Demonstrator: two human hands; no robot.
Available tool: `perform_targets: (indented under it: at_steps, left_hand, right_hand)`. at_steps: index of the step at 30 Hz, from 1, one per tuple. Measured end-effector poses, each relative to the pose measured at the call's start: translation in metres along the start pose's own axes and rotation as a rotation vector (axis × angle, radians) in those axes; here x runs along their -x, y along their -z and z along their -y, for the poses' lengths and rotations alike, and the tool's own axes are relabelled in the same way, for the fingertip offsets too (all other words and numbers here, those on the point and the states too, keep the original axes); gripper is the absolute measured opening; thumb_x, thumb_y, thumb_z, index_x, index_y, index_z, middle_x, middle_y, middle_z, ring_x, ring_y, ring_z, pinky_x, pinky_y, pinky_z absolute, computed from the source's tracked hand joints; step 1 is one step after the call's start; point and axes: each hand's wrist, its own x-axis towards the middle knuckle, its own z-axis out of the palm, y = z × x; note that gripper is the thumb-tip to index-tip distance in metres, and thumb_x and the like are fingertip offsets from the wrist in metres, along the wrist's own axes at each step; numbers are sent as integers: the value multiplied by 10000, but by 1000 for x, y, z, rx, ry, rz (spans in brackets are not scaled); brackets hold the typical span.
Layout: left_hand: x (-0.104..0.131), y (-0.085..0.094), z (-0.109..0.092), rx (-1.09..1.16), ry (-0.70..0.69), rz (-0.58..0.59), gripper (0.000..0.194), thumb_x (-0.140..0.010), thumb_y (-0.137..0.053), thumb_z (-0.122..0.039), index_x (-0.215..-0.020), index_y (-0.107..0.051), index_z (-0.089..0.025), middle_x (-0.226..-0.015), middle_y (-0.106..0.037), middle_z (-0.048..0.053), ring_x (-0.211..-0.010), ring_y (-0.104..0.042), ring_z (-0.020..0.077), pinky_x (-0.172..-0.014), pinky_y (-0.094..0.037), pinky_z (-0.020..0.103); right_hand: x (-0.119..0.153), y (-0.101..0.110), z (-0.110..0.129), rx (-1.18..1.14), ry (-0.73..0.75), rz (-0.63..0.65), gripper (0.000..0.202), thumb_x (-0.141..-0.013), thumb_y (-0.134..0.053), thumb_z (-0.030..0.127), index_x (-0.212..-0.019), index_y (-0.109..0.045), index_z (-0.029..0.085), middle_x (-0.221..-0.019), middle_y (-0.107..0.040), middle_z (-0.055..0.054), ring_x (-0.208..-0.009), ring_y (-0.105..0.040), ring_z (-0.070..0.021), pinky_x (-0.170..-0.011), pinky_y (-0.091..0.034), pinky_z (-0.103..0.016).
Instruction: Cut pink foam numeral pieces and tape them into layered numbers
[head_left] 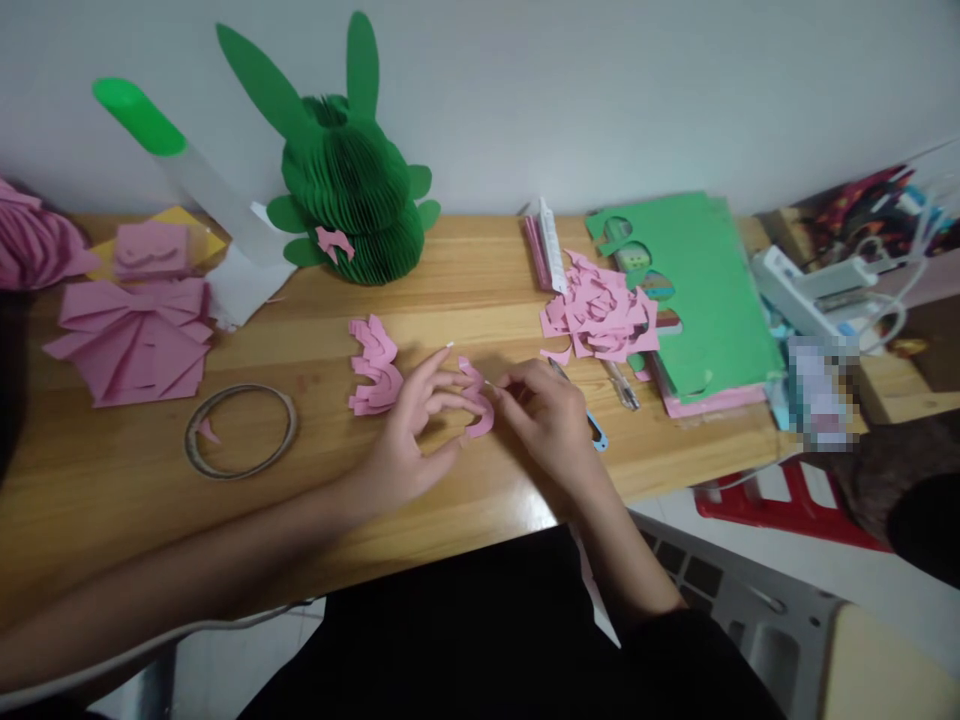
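A curved pink paper cutout (478,417) lies on the table in front of me. Fingertips and thumb of my left hand (411,425) hold its left side, with one finger raised and the others spread. From the right, my right hand (546,412) is closed in a pinch; a thin pale tip of a small stick (489,383) shows over the cutout, the rest hidden by the fingers. Left of my left hand is a stack of wavy pink paper cutouts (373,370). Beside my right hand lies a blue-handled tool (598,432), partly covered.
At the back stands a green honeycomb-paper rabbit (352,190). A tape roll (196,462) and a folded pink paper dress (139,345) lie left. Pink scraps (600,310), a glue tube (550,245), a pen (624,388) and green sheets (697,300) are right.
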Motion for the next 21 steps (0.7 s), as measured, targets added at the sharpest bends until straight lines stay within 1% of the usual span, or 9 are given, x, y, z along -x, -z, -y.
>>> perform_targets:
  at_steps: [3, 5, 6, 8, 11, 15, 18, 21]
  left_hand:
    - [2, 0, -4, -328, -122, -83, 812, -826, -625, -61, -1511, -256, -291, -1234, -623, 110, -1037, -681, 227, -945, -527, 446]
    - [2, 1, -6, -581, -184, -103, 852, -810, -680, -109, -1515, -233, -277, -1175, -681, 95, -1066, -670, 268, -958, -499, 486]
    - [1, 1, -7, -679, -188, -89, 871, -807, -699, -137, -1519, -214, -267, -1153, -702, 91, -1072, -667, 286, -947, -493, 495]
    - [0, 1, -8, -808, -146, -45, 879, -815, -712, -190, -1521, -189, -238, -1144, -720, 102, -1077, -664, 311, -908, -492, 488]
    - [-2, 0, -8, -897, -95, 2, 848, -840, -698, -233, -1514, -185, -190, -1185, -708, 140, -1082, -660, 315, -886, -488, 462]
    - [-1, -1, -9, -951, -104, 32, 839, -871, -669, -243, -1524, -148, -158, -1196, -705, 147, -1086, -660, 306, -909, -468, 447]
    - [-1, -2, -12, -989, -115, 59, 808, -902, -633, -228, -1527, -127, -158, -1218, -704, 142, -1089, -664, 304, -911, -456, 433]
    - [-2, -3, -15, -1003, -168, 57, 777, -928, -600, -213, -1529, -109, -162, -1227, -711, 135, -1054, -682, 283, -865, -455, 402]
  right_hand:
    - [3, 8, 1, -56, -143, -26, 69, -842, -613, 191, -775, -624, 204, -745, -656, -20, -634, -582, -150, -604, -467, -288]
    - [5, 13, 2, -107, -240, -18, 49, -822, -618, 213, -776, -629, 200, -727, -665, -16, -603, -578, -140, -581, -459, -281]
    - [6, 15, 3, -136, -284, -1, 50, -814, -622, 227, -775, -630, 197, -714, -668, -15, -590, -578, -137, -570, -454, -278]
    - [7, 18, 6, -190, -351, 54, 69, -805, -628, 252, -770, -632, 192, -686, -667, -13, -575, -581, -135, -557, -448, -274]
    - [5, 20, 12, -207, -415, 150, 108, -803, -644, 289, -760, -636, 190, -656, -661, -9, -563, -573, -133, -546, -433, -270]
    - [-2, 15, 16, -196, -446, 254, 178, -817, -664, 344, -734, -627, 190, -642, -662, -8, -555, -561, -130, -530, -409, -264]
    - [-5, 8, 13, -231, -437, 297, 141, -831, -648, 282, -731, -618, 187, -667, -671, -8, -574, -577, -129, -560, -425, -266]
    - [-5, 3, 7, -231, -428, 325, 88, -838, -638, 246, -777, -635, 183, -701, -674, -8, -606, -589, -135, -605, -449, -277]
